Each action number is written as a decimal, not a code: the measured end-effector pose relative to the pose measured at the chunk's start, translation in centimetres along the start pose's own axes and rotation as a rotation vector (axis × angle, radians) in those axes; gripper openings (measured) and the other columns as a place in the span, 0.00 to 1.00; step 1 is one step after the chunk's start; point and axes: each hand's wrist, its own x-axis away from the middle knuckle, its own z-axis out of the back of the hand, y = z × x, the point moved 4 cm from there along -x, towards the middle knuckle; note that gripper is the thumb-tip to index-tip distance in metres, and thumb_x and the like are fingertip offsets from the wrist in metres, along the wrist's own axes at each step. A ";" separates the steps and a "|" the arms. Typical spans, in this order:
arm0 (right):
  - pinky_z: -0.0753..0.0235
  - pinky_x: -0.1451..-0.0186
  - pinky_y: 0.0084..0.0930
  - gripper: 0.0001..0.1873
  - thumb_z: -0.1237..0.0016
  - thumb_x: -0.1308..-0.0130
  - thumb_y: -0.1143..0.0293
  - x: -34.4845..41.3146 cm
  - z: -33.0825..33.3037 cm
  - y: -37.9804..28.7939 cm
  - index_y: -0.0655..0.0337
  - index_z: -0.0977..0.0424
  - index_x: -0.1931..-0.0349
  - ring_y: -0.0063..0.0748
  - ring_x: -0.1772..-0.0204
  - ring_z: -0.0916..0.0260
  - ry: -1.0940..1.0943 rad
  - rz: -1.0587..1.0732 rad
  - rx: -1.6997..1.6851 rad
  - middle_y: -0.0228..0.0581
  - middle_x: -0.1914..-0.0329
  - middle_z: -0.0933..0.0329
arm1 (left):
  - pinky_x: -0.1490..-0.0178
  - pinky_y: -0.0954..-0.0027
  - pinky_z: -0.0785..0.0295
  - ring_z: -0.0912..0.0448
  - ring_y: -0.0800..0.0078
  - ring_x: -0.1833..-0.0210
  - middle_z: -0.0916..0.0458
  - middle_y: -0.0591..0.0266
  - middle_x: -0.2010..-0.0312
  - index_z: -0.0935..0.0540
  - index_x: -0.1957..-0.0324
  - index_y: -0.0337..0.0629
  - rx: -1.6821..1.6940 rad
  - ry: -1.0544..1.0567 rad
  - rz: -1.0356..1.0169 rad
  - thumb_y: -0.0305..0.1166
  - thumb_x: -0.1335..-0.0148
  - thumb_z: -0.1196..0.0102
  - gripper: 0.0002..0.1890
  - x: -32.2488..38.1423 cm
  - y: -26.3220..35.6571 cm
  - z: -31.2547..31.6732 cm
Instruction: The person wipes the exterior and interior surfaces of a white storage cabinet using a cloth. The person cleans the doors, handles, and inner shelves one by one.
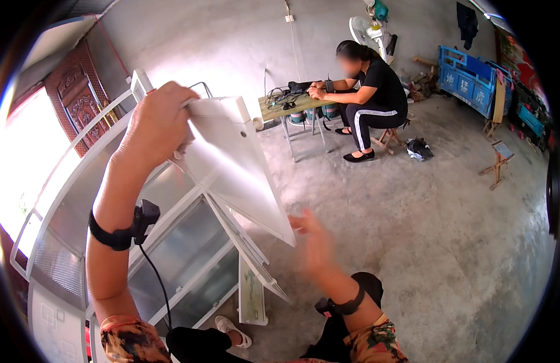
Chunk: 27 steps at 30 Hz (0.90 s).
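Note:
A white-framed cabinet (184,195) with translucent panels stands at the left. Its upper white door (243,168) juts out over the floor. My left hand (159,122) rests on the top left end of that door, fingers bent over the edge; whether it grips is hidden. My right hand (314,240), blurred, is beside the door's lower right corner with fingers spread, holding nothing visible. Below, other door panels (239,240) stand ajar, and a green patterned one (252,295) hangs near my shoe. Each of my wrists wears a strap with a small black device.
Another person (375,86) sits on a folding stool at a small table (287,109) with cables on it. A wooden stool (500,161), a black plastic bag (418,149) and a blue cart (466,84) are at the right. A white fan (368,34) stands by the wall.

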 end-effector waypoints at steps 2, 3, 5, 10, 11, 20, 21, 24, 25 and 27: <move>0.28 0.56 0.30 0.28 0.72 0.27 0.52 0.3 1.4 0.7 0.66 0.30 0.45 0.35 0.57 0.25 0.148 -0.085 -0.052 0.45 0.52 0.23 | 0.51 0.58 0.28 0.22 0.51 0.60 0.22 0.48 0.62 0.20 0.60 0.37 0.078 -0.010 0.005 0.25 0.48 0.58 0.15 1.0 3.8 1.5; 0.28 0.55 0.31 0.29 0.73 0.27 0.51 0.0 2.5 0.6 0.67 0.31 0.43 0.34 0.56 0.25 0.225 -0.095 -0.069 0.45 0.50 0.24 | 0.52 0.61 0.29 0.23 0.54 0.60 0.23 0.49 0.62 0.20 0.60 0.36 0.100 -0.009 -0.032 0.23 0.49 0.59 0.16 1.1 5.7 1.9; 0.28 0.54 0.31 0.30 0.74 0.27 0.51 -0.1 2.9 0.5 0.69 0.34 0.41 0.34 0.56 0.26 0.208 -0.076 -0.078 0.45 0.49 0.25 | 0.53 0.66 0.30 0.24 0.60 0.61 0.24 0.50 0.62 0.21 0.59 0.33 0.152 0.007 -0.106 0.19 0.51 0.63 0.18 1.6 8.5 2.9; 0.29 0.55 0.31 0.25 0.66 0.30 0.61 1.2 -0.5 -2.0 0.71 0.36 0.41 0.42 0.61 0.27 -0.142 0.188 0.170 0.52 0.58 0.26 | 0.50 0.69 0.30 0.24 0.64 0.56 0.23 0.53 0.58 0.20 0.56 0.36 0.380 0.244 -0.337 0.18 0.52 0.63 0.22 2.3 10.5 3.4; 0.29 0.56 0.30 0.23 0.64 0.31 0.64 1.4 -0.8 -1.7 0.71 0.35 0.42 0.42 0.63 0.28 -0.125 0.139 0.151 0.52 0.60 0.26 | 0.50 0.70 0.30 0.24 0.64 0.55 0.23 0.54 0.57 0.20 0.55 0.36 0.414 0.328 -0.379 0.18 0.52 0.63 0.23 2.5 10.2 3.2; 0.31 0.65 0.28 0.17 0.60 0.35 0.76 0.7 -1.3 -2.1 0.70 0.30 0.47 0.40 0.71 0.31 -0.084 0.098 0.189 0.46 0.71 0.28 | 0.51 0.64 0.28 0.26 0.58 0.54 0.23 0.59 0.53 0.20 0.50 0.45 -0.065 0.524 -0.244 0.14 0.57 0.52 0.28 3.1 3.2 -1.0; 0.31 0.65 0.28 0.17 0.60 0.35 0.76 1.0 -1.4 -2.1 0.70 0.30 0.47 0.40 0.71 0.30 -0.081 0.108 0.192 0.46 0.71 0.28 | 0.50 0.64 0.28 0.26 0.58 0.53 0.23 0.59 0.54 0.20 0.50 0.45 -0.081 0.527 -0.226 0.13 0.57 0.53 0.29 3.3 1.8 -1.5; 0.31 0.65 0.26 0.17 0.59 0.34 0.75 1.2 -1.6 -1.9 0.70 0.29 0.47 0.36 0.70 0.30 -0.052 0.084 0.183 0.46 0.70 0.27 | 0.46 0.63 0.29 0.26 0.59 0.52 0.23 0.59 0.53 0.20 0.51 0.46 -0.126 0.491 -0.114 0.13 0.54 0.53 0.27 3.4 -4.8 -3.2; 0.31 0.65 0.26 0.16 0.60 0.34 0.75 1.2 -1.4 -1.7 0.70 0.29 0.47 0.35 0.69 0.29 -0.040 0.069 0.187 0.46 0.70 0.27 | 0.46 0.63 0.29 0.26 0.59 0.52 0.23 0.60 0.53 0.19 0.51 0.47 -0.136 0.489 -0.075 0.14 0.54 0.53 0.26 3.4 -7.4 -4.2; 0.30 0.64 0.23 0.17 0.60 0.33 0.74 1.5 -1.1 -0.6 0.70 0.29 0.46 0.31 0.69 0.29 -0.007 0.037 0.133 0.44 0.69 0.25 | 0.45 0.63 0.30 0.26 0.59 0.51 0.22 0.61 0.52 0.20 0.51 0.47 -0.179 0.425 0.040 0.14 0.53 0.52 0.26 3.0 -12.3 -5.8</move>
